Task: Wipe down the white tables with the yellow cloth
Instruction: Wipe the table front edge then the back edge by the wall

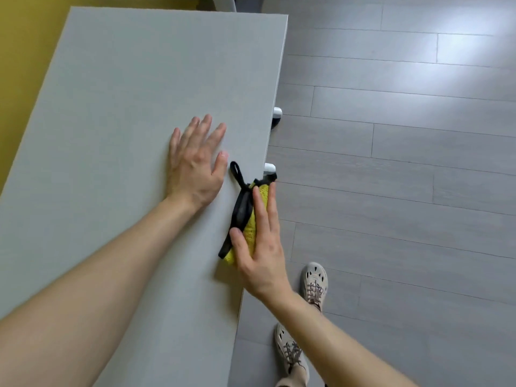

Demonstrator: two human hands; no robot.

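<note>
A: Start closest to the cam. What's there?
B: Bottom right of frame: pale shoes w/ laces, on the grey plank floor. Both bare forearms come up from the bottom edge.

A: And the cloth?
B: Yellow cloth, bunched, lower centre of frame. It lies on the counter, right at its right-hand edge. A black strap runs along its left side, w/ a loop poking out at the top end.

A: Right hand?
B: The right hand lies flat on top of the cloth and presses it down. Grip is wide: fingers straight, close together, pointing up-frame. The thumb rests beside the strap, not curled round anything.

A: Left?
B: The left hand is just beyond, mid-frame, palm down on the bare counter, near the cloth but not touching it. Grip wide too, fingers spread, holding nothing.

A: Further out?
B: The counter top runs on to the upper left of frame. Two white feet stick out under its right edge. Beyond its left edge, far upper left, there's a yellow surface; can't tell if it's wall or floor.
</note>
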